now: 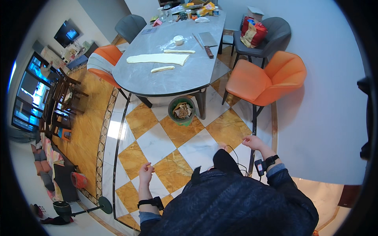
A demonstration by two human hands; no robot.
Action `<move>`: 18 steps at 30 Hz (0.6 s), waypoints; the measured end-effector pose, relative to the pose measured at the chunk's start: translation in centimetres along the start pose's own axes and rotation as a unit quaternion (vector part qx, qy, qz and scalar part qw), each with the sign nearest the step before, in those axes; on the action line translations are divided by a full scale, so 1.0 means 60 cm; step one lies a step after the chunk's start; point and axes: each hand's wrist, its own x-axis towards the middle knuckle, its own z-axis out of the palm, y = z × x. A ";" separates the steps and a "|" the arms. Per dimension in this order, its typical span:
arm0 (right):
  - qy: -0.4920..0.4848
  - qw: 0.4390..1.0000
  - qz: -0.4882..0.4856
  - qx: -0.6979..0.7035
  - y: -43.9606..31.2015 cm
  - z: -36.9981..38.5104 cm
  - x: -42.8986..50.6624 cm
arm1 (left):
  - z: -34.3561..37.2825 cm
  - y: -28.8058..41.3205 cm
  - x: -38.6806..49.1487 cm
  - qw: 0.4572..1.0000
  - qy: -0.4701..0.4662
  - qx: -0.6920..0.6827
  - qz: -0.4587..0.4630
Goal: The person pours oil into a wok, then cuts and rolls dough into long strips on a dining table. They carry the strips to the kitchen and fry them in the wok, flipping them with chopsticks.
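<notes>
My left hand (146,173) hangs over the tiled floor with its fingers loosely bent and apart, and nothing shows in it. On the other side my right hand (254,142) is held out, fingers partly spread, with nothing plainly in it. Both are away from the grey table (165,82) before me. On that table lies a long flat sheet of dough (158,59), between one dough strip (179,51) and a shorter strip (162,69). A small white tub (178,40) stands behind them amid scattered flour. To the right rest a cleaver (208,41) and a thin stick (198,40).
A waste bin (193,113) with refuse stands at the table's near end. An orange chair (248,79) and a grey chair (273,35) bearing a red bag (254,32) flank the right side. Another orange chair (109,53) is left. Jars and packets (189,13) crowd the far end.
</notes>
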 end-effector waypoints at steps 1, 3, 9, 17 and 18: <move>-0.005 1.000 -0.002 0.009 -0.028 -0.019 0.022 | 0.007 0.010 0.013 1.000 -0.018 -0.022 -0.002; -0.014 0.999 -0.006 0.045 -0.080 -0.051 0.074 | 0.019 0.049 0.058 0.997 -0.045 -0.056 -0.013; -0.045 0.977 -0.033 0.208 -0.237 -0.156 0.311 | 0.015 0.275 0.277 0.995 -0.056 -0.044 0.074; 0.085 0.961 -0.055 0.256 -0.459 -0.287 0.656 | 0.012 0.622 0.535 0.971 -0.087 -0.039 0.221; 0.110 0.964 -0.029 0.240 -0.472 -0.297 0.695 | 0.018 0.657 0.566 0.966 -0.098 -0.061 0.233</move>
